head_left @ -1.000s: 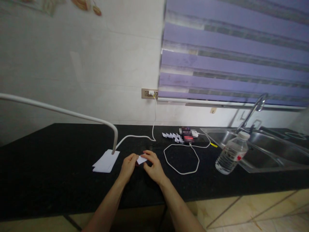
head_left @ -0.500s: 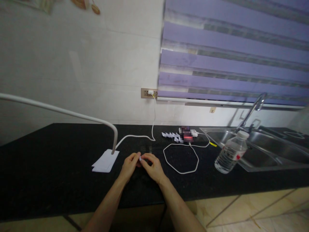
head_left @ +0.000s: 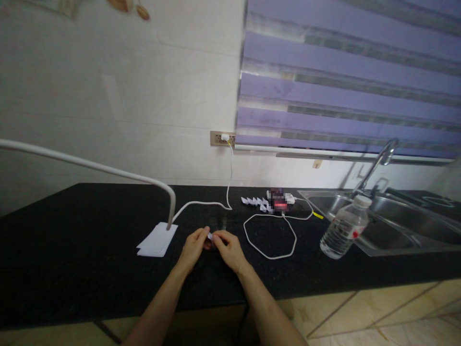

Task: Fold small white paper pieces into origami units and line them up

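A small folded piece of white paper [head_left: 210, 236] is pinched between my two hands, just above the black countertop. My left hand [head_left: 193, 247] grips it from the left, its thumb and fingers closed together. From the other side, my right hand [head_left: 228, 247] has its thumb and index finger pressed on the same paper. Most of the paper is hidden by the fingers. Left of my hands lies a stack of white paper sheets [head_left: 156, 241]. Several small folded paper pieces [head_left: 254, 202] sit in a row farther back, right of my hands.
A white cable [head_left: 270, 258] loops on the countertop [head_left: 90, 269] by a blurred-out device [head_left: 279, 202]. To the right, a clear water bottle [head_left: 345, 228] stands beside the steel sink [head_left: 392, 223]. A thick white flexible arm [head_left: 108, 168] reaches over the paper stack from the left.
My right thumb and fingers have shifted slightly on the small paper, and a little more of its white shows. The rest stays in place.
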Tool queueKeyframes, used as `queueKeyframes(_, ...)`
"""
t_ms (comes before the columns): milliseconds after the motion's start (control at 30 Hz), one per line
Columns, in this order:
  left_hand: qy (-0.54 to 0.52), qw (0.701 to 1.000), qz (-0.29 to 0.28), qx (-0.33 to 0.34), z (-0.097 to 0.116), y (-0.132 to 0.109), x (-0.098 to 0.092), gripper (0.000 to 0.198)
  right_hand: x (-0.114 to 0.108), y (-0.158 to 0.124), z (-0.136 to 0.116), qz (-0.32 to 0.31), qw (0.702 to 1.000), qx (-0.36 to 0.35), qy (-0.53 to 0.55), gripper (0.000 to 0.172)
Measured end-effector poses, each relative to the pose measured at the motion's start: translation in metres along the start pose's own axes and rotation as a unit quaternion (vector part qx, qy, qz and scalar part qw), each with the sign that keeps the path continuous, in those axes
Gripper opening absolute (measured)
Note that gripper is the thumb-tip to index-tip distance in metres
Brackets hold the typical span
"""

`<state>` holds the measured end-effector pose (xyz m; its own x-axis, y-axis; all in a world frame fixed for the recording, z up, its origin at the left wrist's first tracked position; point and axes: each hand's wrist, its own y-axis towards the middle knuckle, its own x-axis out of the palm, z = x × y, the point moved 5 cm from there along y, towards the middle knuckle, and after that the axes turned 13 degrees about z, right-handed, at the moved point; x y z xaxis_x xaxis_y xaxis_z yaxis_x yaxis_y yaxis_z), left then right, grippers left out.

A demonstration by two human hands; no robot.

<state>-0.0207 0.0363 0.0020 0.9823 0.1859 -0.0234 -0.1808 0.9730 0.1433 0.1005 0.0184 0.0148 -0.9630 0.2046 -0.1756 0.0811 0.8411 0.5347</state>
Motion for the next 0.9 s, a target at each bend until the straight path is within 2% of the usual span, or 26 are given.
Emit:
queueKeyframes(300,0.011,1.000,-0.013,0.007,0.001,-0.001,0.002,0.036,-0.004,0.000,0.008,0.049,0.998,0.014,-0.025,0.025)
queueKeyframes(433,0.015,0.999,-0.048,0.009,0.001,-0.002,0.006,0.027,-0.007,0.001,0.005,0.064,0.997,-0.006,-0.047,0.023)
queueKeyframes(533,0.004,0.999,-0.046,-0.009,-0.002,0.000,0.006,0.020,-0.012,0.003,0.004,0.078,0.995,0.002,-0.067,0.026)
queueKeyframes(667,0.011,0.999,-0.037,-0.038,-0.005,0.002,0.002,0.019,-0.007,0.003,-0.002,0.023,0.995,-0.007,-0.092,0.023)
queueKeyframes(733,0.019,0.997,-0.056,-0.053,-0.005,0.002,0.000,0.019,-0.004,0.001,-0.006,-0.004,0.995,-0.021,-0.096,0.022)
queueKeyframes(800,0.021,0.994,-0.075,-0.071,-0.005,0.001,-0.002,0.019,-0.003,0.000,-0.009,-0.018,0.994,-0.029,-0.099,0.028)
queueKeyframes(900,0.025,0.991,-0.097,-0.083,-0.003,-0.002,-0.005,0.018,-0.004,-0.001,-0.008,-0.031,0.994,-0.018,-0.104,0.029)
